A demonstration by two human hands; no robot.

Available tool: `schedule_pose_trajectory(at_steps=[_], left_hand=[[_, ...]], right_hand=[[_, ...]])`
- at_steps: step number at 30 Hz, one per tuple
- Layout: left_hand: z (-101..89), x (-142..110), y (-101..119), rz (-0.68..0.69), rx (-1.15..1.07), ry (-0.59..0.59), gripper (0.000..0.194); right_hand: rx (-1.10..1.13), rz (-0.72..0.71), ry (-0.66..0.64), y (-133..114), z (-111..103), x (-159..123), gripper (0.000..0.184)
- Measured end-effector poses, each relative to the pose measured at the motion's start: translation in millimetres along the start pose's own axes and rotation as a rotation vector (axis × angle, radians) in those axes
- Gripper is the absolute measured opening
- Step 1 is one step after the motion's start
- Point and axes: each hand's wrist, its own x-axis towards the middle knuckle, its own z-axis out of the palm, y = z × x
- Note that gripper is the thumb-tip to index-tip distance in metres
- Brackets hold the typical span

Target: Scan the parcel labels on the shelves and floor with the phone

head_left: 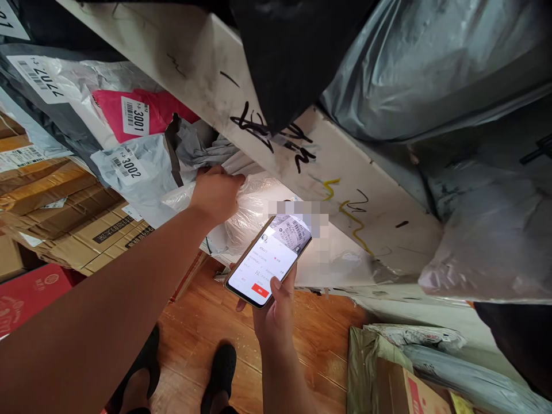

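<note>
My right hand point(278, 307) holds a smartphone point(254, 264) tilted, its thumb beside a red button on the lit screen. The upper part of that screen shows a camera picture of a barcode label. My left hand point(218, 192) reaches onto the shelf with its fingers curled on the crumpled grey plastic of a parcel bag point(228, 152). A clear-wrapped pale parcel point(254, 213) lies just under and beside this hand. To its left are a light parcel bag labelled 3002 point(133, 164) and a pink parcel bag labelled 3001 point(138, 115).
A white shelf edge point(297, 144) with black and yellow scrawls runs diagonally above my hands. Black bag point(297, 52) and grey bag point(431, 69) overhang it. Cardboard boxes point(81, 213) and a red box point(34, 293) stand left. More parcels point(466, 368) lie on the wooden floor point(323, 339).
</note>
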Motion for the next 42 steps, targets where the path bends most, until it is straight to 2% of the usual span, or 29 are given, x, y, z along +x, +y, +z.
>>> schedule_pose_trajectory(at_steps=[6,15,21,26,35,39,42], left_hand=[[-9.1,-5,3,0.026,-0.011,0.006,0.036],[-11.8,-7,3,0.027,-0.006,0.001,0.037],[-7.4,-4,1,0.016,0.0,-0.004,0.037],[-2.8,-2,0,0.011,-0.007,-0.014,0.038],[-3.5,-4,0,0.029,0.009,-0.003,0.036],[-2.5,-4,0,0.03,-0.011,-0.002,0.037],[-2.1,-3,-1,0.033,-0.026,-0.002,0.036]], right_hand=[[-0.003,0.006,-0.012,-3,-1,0,0.068],[-0.006,0.018,-0.042,-3,-3,-3,0.056],[-0.032,0.124,-0.103,-9,-5,-10,0.071],[-0.089,0.166,-0.165,-13,-1,-15,0.065],[-0.118,0.192,-0.207,-9,6,-18,0.065],[-0.076,0.235,-0.255,-5,7,-22,0.064],[-0.01,0.308,-0.301,0,11,-29,0.071]])
